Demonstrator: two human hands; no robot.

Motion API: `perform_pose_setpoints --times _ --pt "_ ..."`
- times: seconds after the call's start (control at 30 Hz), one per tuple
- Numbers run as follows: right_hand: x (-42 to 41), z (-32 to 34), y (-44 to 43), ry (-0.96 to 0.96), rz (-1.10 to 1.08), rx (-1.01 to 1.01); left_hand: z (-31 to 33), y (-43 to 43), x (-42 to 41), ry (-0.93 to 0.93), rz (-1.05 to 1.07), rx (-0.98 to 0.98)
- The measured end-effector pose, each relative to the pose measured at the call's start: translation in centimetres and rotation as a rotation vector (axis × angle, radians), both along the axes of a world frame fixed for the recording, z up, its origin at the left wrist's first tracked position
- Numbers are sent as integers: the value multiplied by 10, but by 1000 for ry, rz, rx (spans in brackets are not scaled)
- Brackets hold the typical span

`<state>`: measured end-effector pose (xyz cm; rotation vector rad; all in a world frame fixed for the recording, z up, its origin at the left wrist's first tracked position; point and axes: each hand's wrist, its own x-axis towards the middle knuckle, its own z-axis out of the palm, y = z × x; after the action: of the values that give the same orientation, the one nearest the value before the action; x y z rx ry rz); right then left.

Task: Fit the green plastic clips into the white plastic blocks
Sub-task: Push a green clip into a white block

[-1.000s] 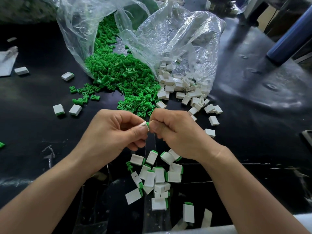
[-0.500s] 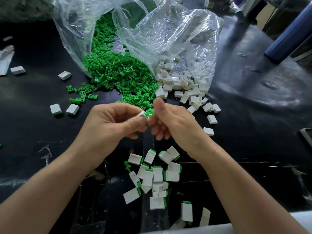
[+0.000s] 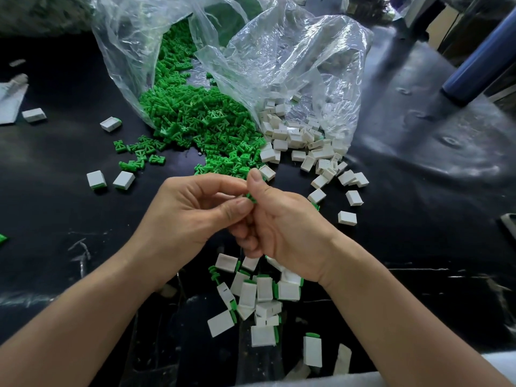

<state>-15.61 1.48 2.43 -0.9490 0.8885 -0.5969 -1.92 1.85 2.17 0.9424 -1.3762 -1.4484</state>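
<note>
Black worktop (image 3: 55,208), scuffed and shiny; two clear plastic bags (image 3: 293,60) lie open on its far side.

Item 1: green clips (image 3: 195,118), a large heap spilling from the left-hand bag towards the middle, with a few strays off to the left.

Item 2: white blocks (image 3: 301,135), a smaller heap spilling from the right-hand bag, loose ones trailing off to the right of it.

Item 3: finished pieces (image 3: 262,291), white blocks with green showing at one edge, piled on the near side just under the wrists. A few more lie apart at the left.

Item 4: blue tube (image 3: 480,68), far right, not in use.

Hands: together above the worktop, fingertips meeting. The left hand (image 3: 192,219) pinches thumb against forefinger, and one green clip (image 3: 251,197) peeks out at that pinch. The right hand (image 3: 282,227) has its thumb raised beside the clip and its other fingers curled underneath. Whether they grip anything I cannot tell, and any white block in the grasp is hidden.

Step, as I judge it: seating one clip, or just done. Next calls for a square push until the clip sits flush, then dropping the piece on the near pile and taking fresh parts from the heaps.
</note>
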Motion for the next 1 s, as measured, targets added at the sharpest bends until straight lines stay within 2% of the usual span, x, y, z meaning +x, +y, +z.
perform_pose_setpoints --times 0.5,0.77,1.0 --pt "5 -3 3 8 -57 10 -4 1 0 8 21 -9" --pt "3 1 0 -181 39 67 1 -1 3 56 26 59" --pt "0 5 2 -100 68 81 3 1 0 38 32 52"
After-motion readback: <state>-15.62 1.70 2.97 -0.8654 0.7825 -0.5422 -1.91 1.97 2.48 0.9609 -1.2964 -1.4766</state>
